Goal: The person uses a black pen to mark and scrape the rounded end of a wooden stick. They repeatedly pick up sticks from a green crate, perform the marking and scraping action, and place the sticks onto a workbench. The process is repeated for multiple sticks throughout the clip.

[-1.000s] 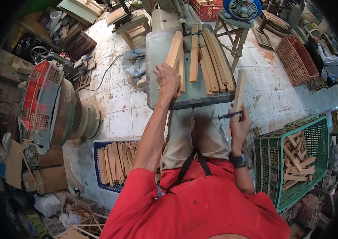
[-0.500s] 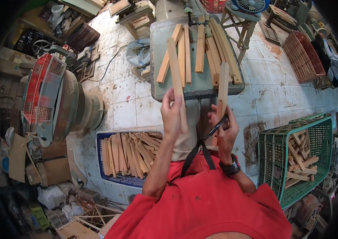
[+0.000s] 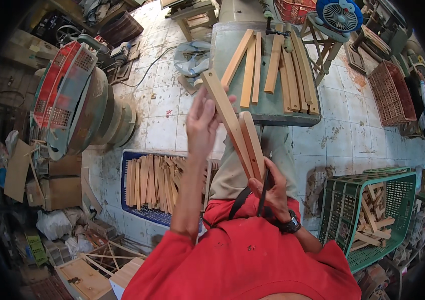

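Note:
Two wooden strips, a longer one (image 3: 227,117) and a shorter one (image 3: 251,137), tilt up together in front of me. Their lower ends meet in my right hand (image 3: 272,190), whose fingers are closed around them. Black strap-like material also runs by that hand. My left hand (image 3: 203,122) is beside the upper part of the longer strip, fingers apart and slightly blurred; some fingertips pass behind the wood. Several more wooden strips (image 3: 247,70) lie on the grey-green table (image 3: 232,42) ahead.
A blue crate (image 3: 147,216) full of wooden strips sits on the floor at left. To the right stands a green crate (image 3: 340,200) with short wood pieces. A round-bodied machine (image 3: 85,110) is at far left; a fan (image 3: 340,17) rests on a stool at far right.
The two strips, held one per hand and apart before, are now together in my right hand, which has come nearer my lap. My left hand has moved up and left, its fingers loosened.

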`<control>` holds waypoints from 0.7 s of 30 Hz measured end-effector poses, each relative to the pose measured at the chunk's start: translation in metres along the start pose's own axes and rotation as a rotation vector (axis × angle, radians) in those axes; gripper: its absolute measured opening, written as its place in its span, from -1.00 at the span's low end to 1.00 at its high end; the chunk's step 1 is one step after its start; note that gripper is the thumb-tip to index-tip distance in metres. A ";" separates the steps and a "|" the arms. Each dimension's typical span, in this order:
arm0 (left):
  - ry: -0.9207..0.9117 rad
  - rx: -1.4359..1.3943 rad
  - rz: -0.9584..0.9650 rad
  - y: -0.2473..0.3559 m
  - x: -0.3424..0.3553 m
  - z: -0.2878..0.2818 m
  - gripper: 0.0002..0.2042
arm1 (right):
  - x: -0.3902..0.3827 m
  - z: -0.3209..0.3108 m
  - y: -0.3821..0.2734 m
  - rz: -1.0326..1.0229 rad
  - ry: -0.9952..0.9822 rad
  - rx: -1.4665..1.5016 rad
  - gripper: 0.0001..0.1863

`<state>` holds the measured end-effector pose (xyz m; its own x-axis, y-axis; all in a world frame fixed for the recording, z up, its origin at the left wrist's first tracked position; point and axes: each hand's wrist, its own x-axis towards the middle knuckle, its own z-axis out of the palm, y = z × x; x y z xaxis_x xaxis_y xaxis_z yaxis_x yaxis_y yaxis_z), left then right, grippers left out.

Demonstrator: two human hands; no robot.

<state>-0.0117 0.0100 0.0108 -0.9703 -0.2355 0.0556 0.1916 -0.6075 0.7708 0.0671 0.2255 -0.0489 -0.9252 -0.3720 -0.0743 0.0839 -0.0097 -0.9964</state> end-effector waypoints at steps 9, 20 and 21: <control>-0.121 0.325 -0.110 -0.005 -0.002 -0.014 -0.44 | -0.001 0.018 -0.019 -0.040 -0.020 0.015 -0.45; -0.193 0.321 -0.064 0.005 -0.011 -0.005 -0.40 | 0.017 0.037 -0.042 -0.015 0.026 -0.028 -0.61; -0.200 0.318 -0.056 0.005 -0.010 -0.008 -0.40 | 0.018 0.038 -0.041 -0.005 0.023 -0.025 -0.62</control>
<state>0.0000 0.0035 0.0090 -0.9936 -0.0369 0.1064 0.1126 -0.3418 0.9330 0.0612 0.1842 -0.0074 -0.9341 -0.3502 -0.0697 0.0702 0.0114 -0.9975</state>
